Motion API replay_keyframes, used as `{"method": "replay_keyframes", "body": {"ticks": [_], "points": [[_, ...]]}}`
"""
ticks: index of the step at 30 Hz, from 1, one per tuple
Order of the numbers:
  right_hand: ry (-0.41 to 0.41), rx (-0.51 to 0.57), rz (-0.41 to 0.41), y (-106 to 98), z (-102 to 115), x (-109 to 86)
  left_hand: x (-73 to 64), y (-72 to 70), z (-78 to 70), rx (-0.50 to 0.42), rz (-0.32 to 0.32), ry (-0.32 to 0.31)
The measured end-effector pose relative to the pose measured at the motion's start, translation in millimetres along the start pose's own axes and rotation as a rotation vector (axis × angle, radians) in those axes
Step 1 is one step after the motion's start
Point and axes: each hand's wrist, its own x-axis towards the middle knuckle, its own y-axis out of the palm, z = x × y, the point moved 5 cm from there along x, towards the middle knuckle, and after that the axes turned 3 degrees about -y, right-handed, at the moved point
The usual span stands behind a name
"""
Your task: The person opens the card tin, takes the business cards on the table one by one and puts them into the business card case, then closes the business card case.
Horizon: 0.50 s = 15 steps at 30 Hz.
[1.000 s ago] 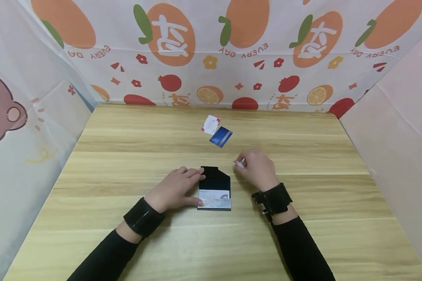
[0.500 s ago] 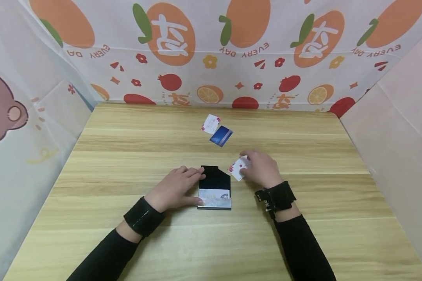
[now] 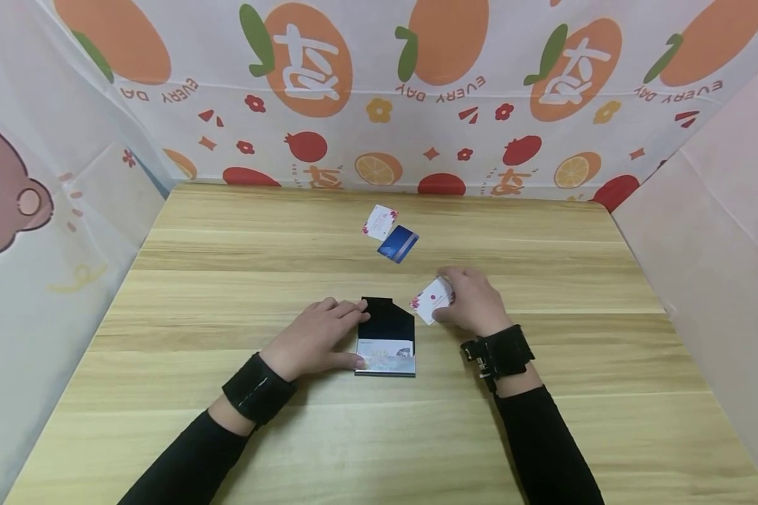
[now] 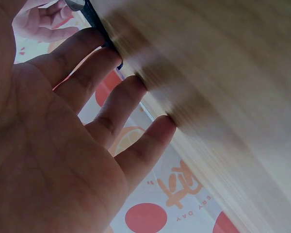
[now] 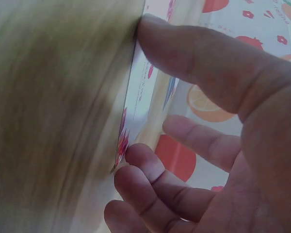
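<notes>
A small black card holder (image 3: 387,324) lies on the table with its flap laid back, a whitish card (image 3: 379,349) showing in its pocket. My left hand (image 3: 316,338) rests on its left side, thumb at the pocket, fingertips by the flap. In the left wrist view those fingers (image 4: 109,116) are spread and nearly straight, with a dark edge of the holder under two of them. Just right of the flap, my right hand (image 3: 476,303) holds a white card (image 3: 431,303) with red flower corners. The right wrist view has the thumb (image 5: 184,51) at one end of it, fingers at the other.
Farther back on the wooden table (image 3: 259,238) lie another white flowered card (image 3: 380,221) and a blue card (image 3: 399,244) with a pale stripe, close together. A fruit-printed cloth (image 3: 480,91) hangs behind the table's far edge.
The white card in my right hand has turned from nearly edge-on to showing its face, lower by the table. The right hand has shifted slightly right. My left hand has stayed on the holder.
</notes>
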Motion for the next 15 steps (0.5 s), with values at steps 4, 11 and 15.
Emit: {"method": "replay_keyframes", "body": {"ticks": [4,11,15], "points": [[-0.005,0.021,0.033,2.3,-2.6,1.4,0.0,-0.4,-0.3,0.0,0.002,-0.002],[0.037,0.06,0.048,3.3,-6.6,4.2,-0.4,-0.9,-1.0,-0.002,-0.003,0.001],[0.037,-0.004,0.061,4.3,-7.0,4.2,-0.3,-1.1,-1.3,0.0,-0.006,0.005]]}}
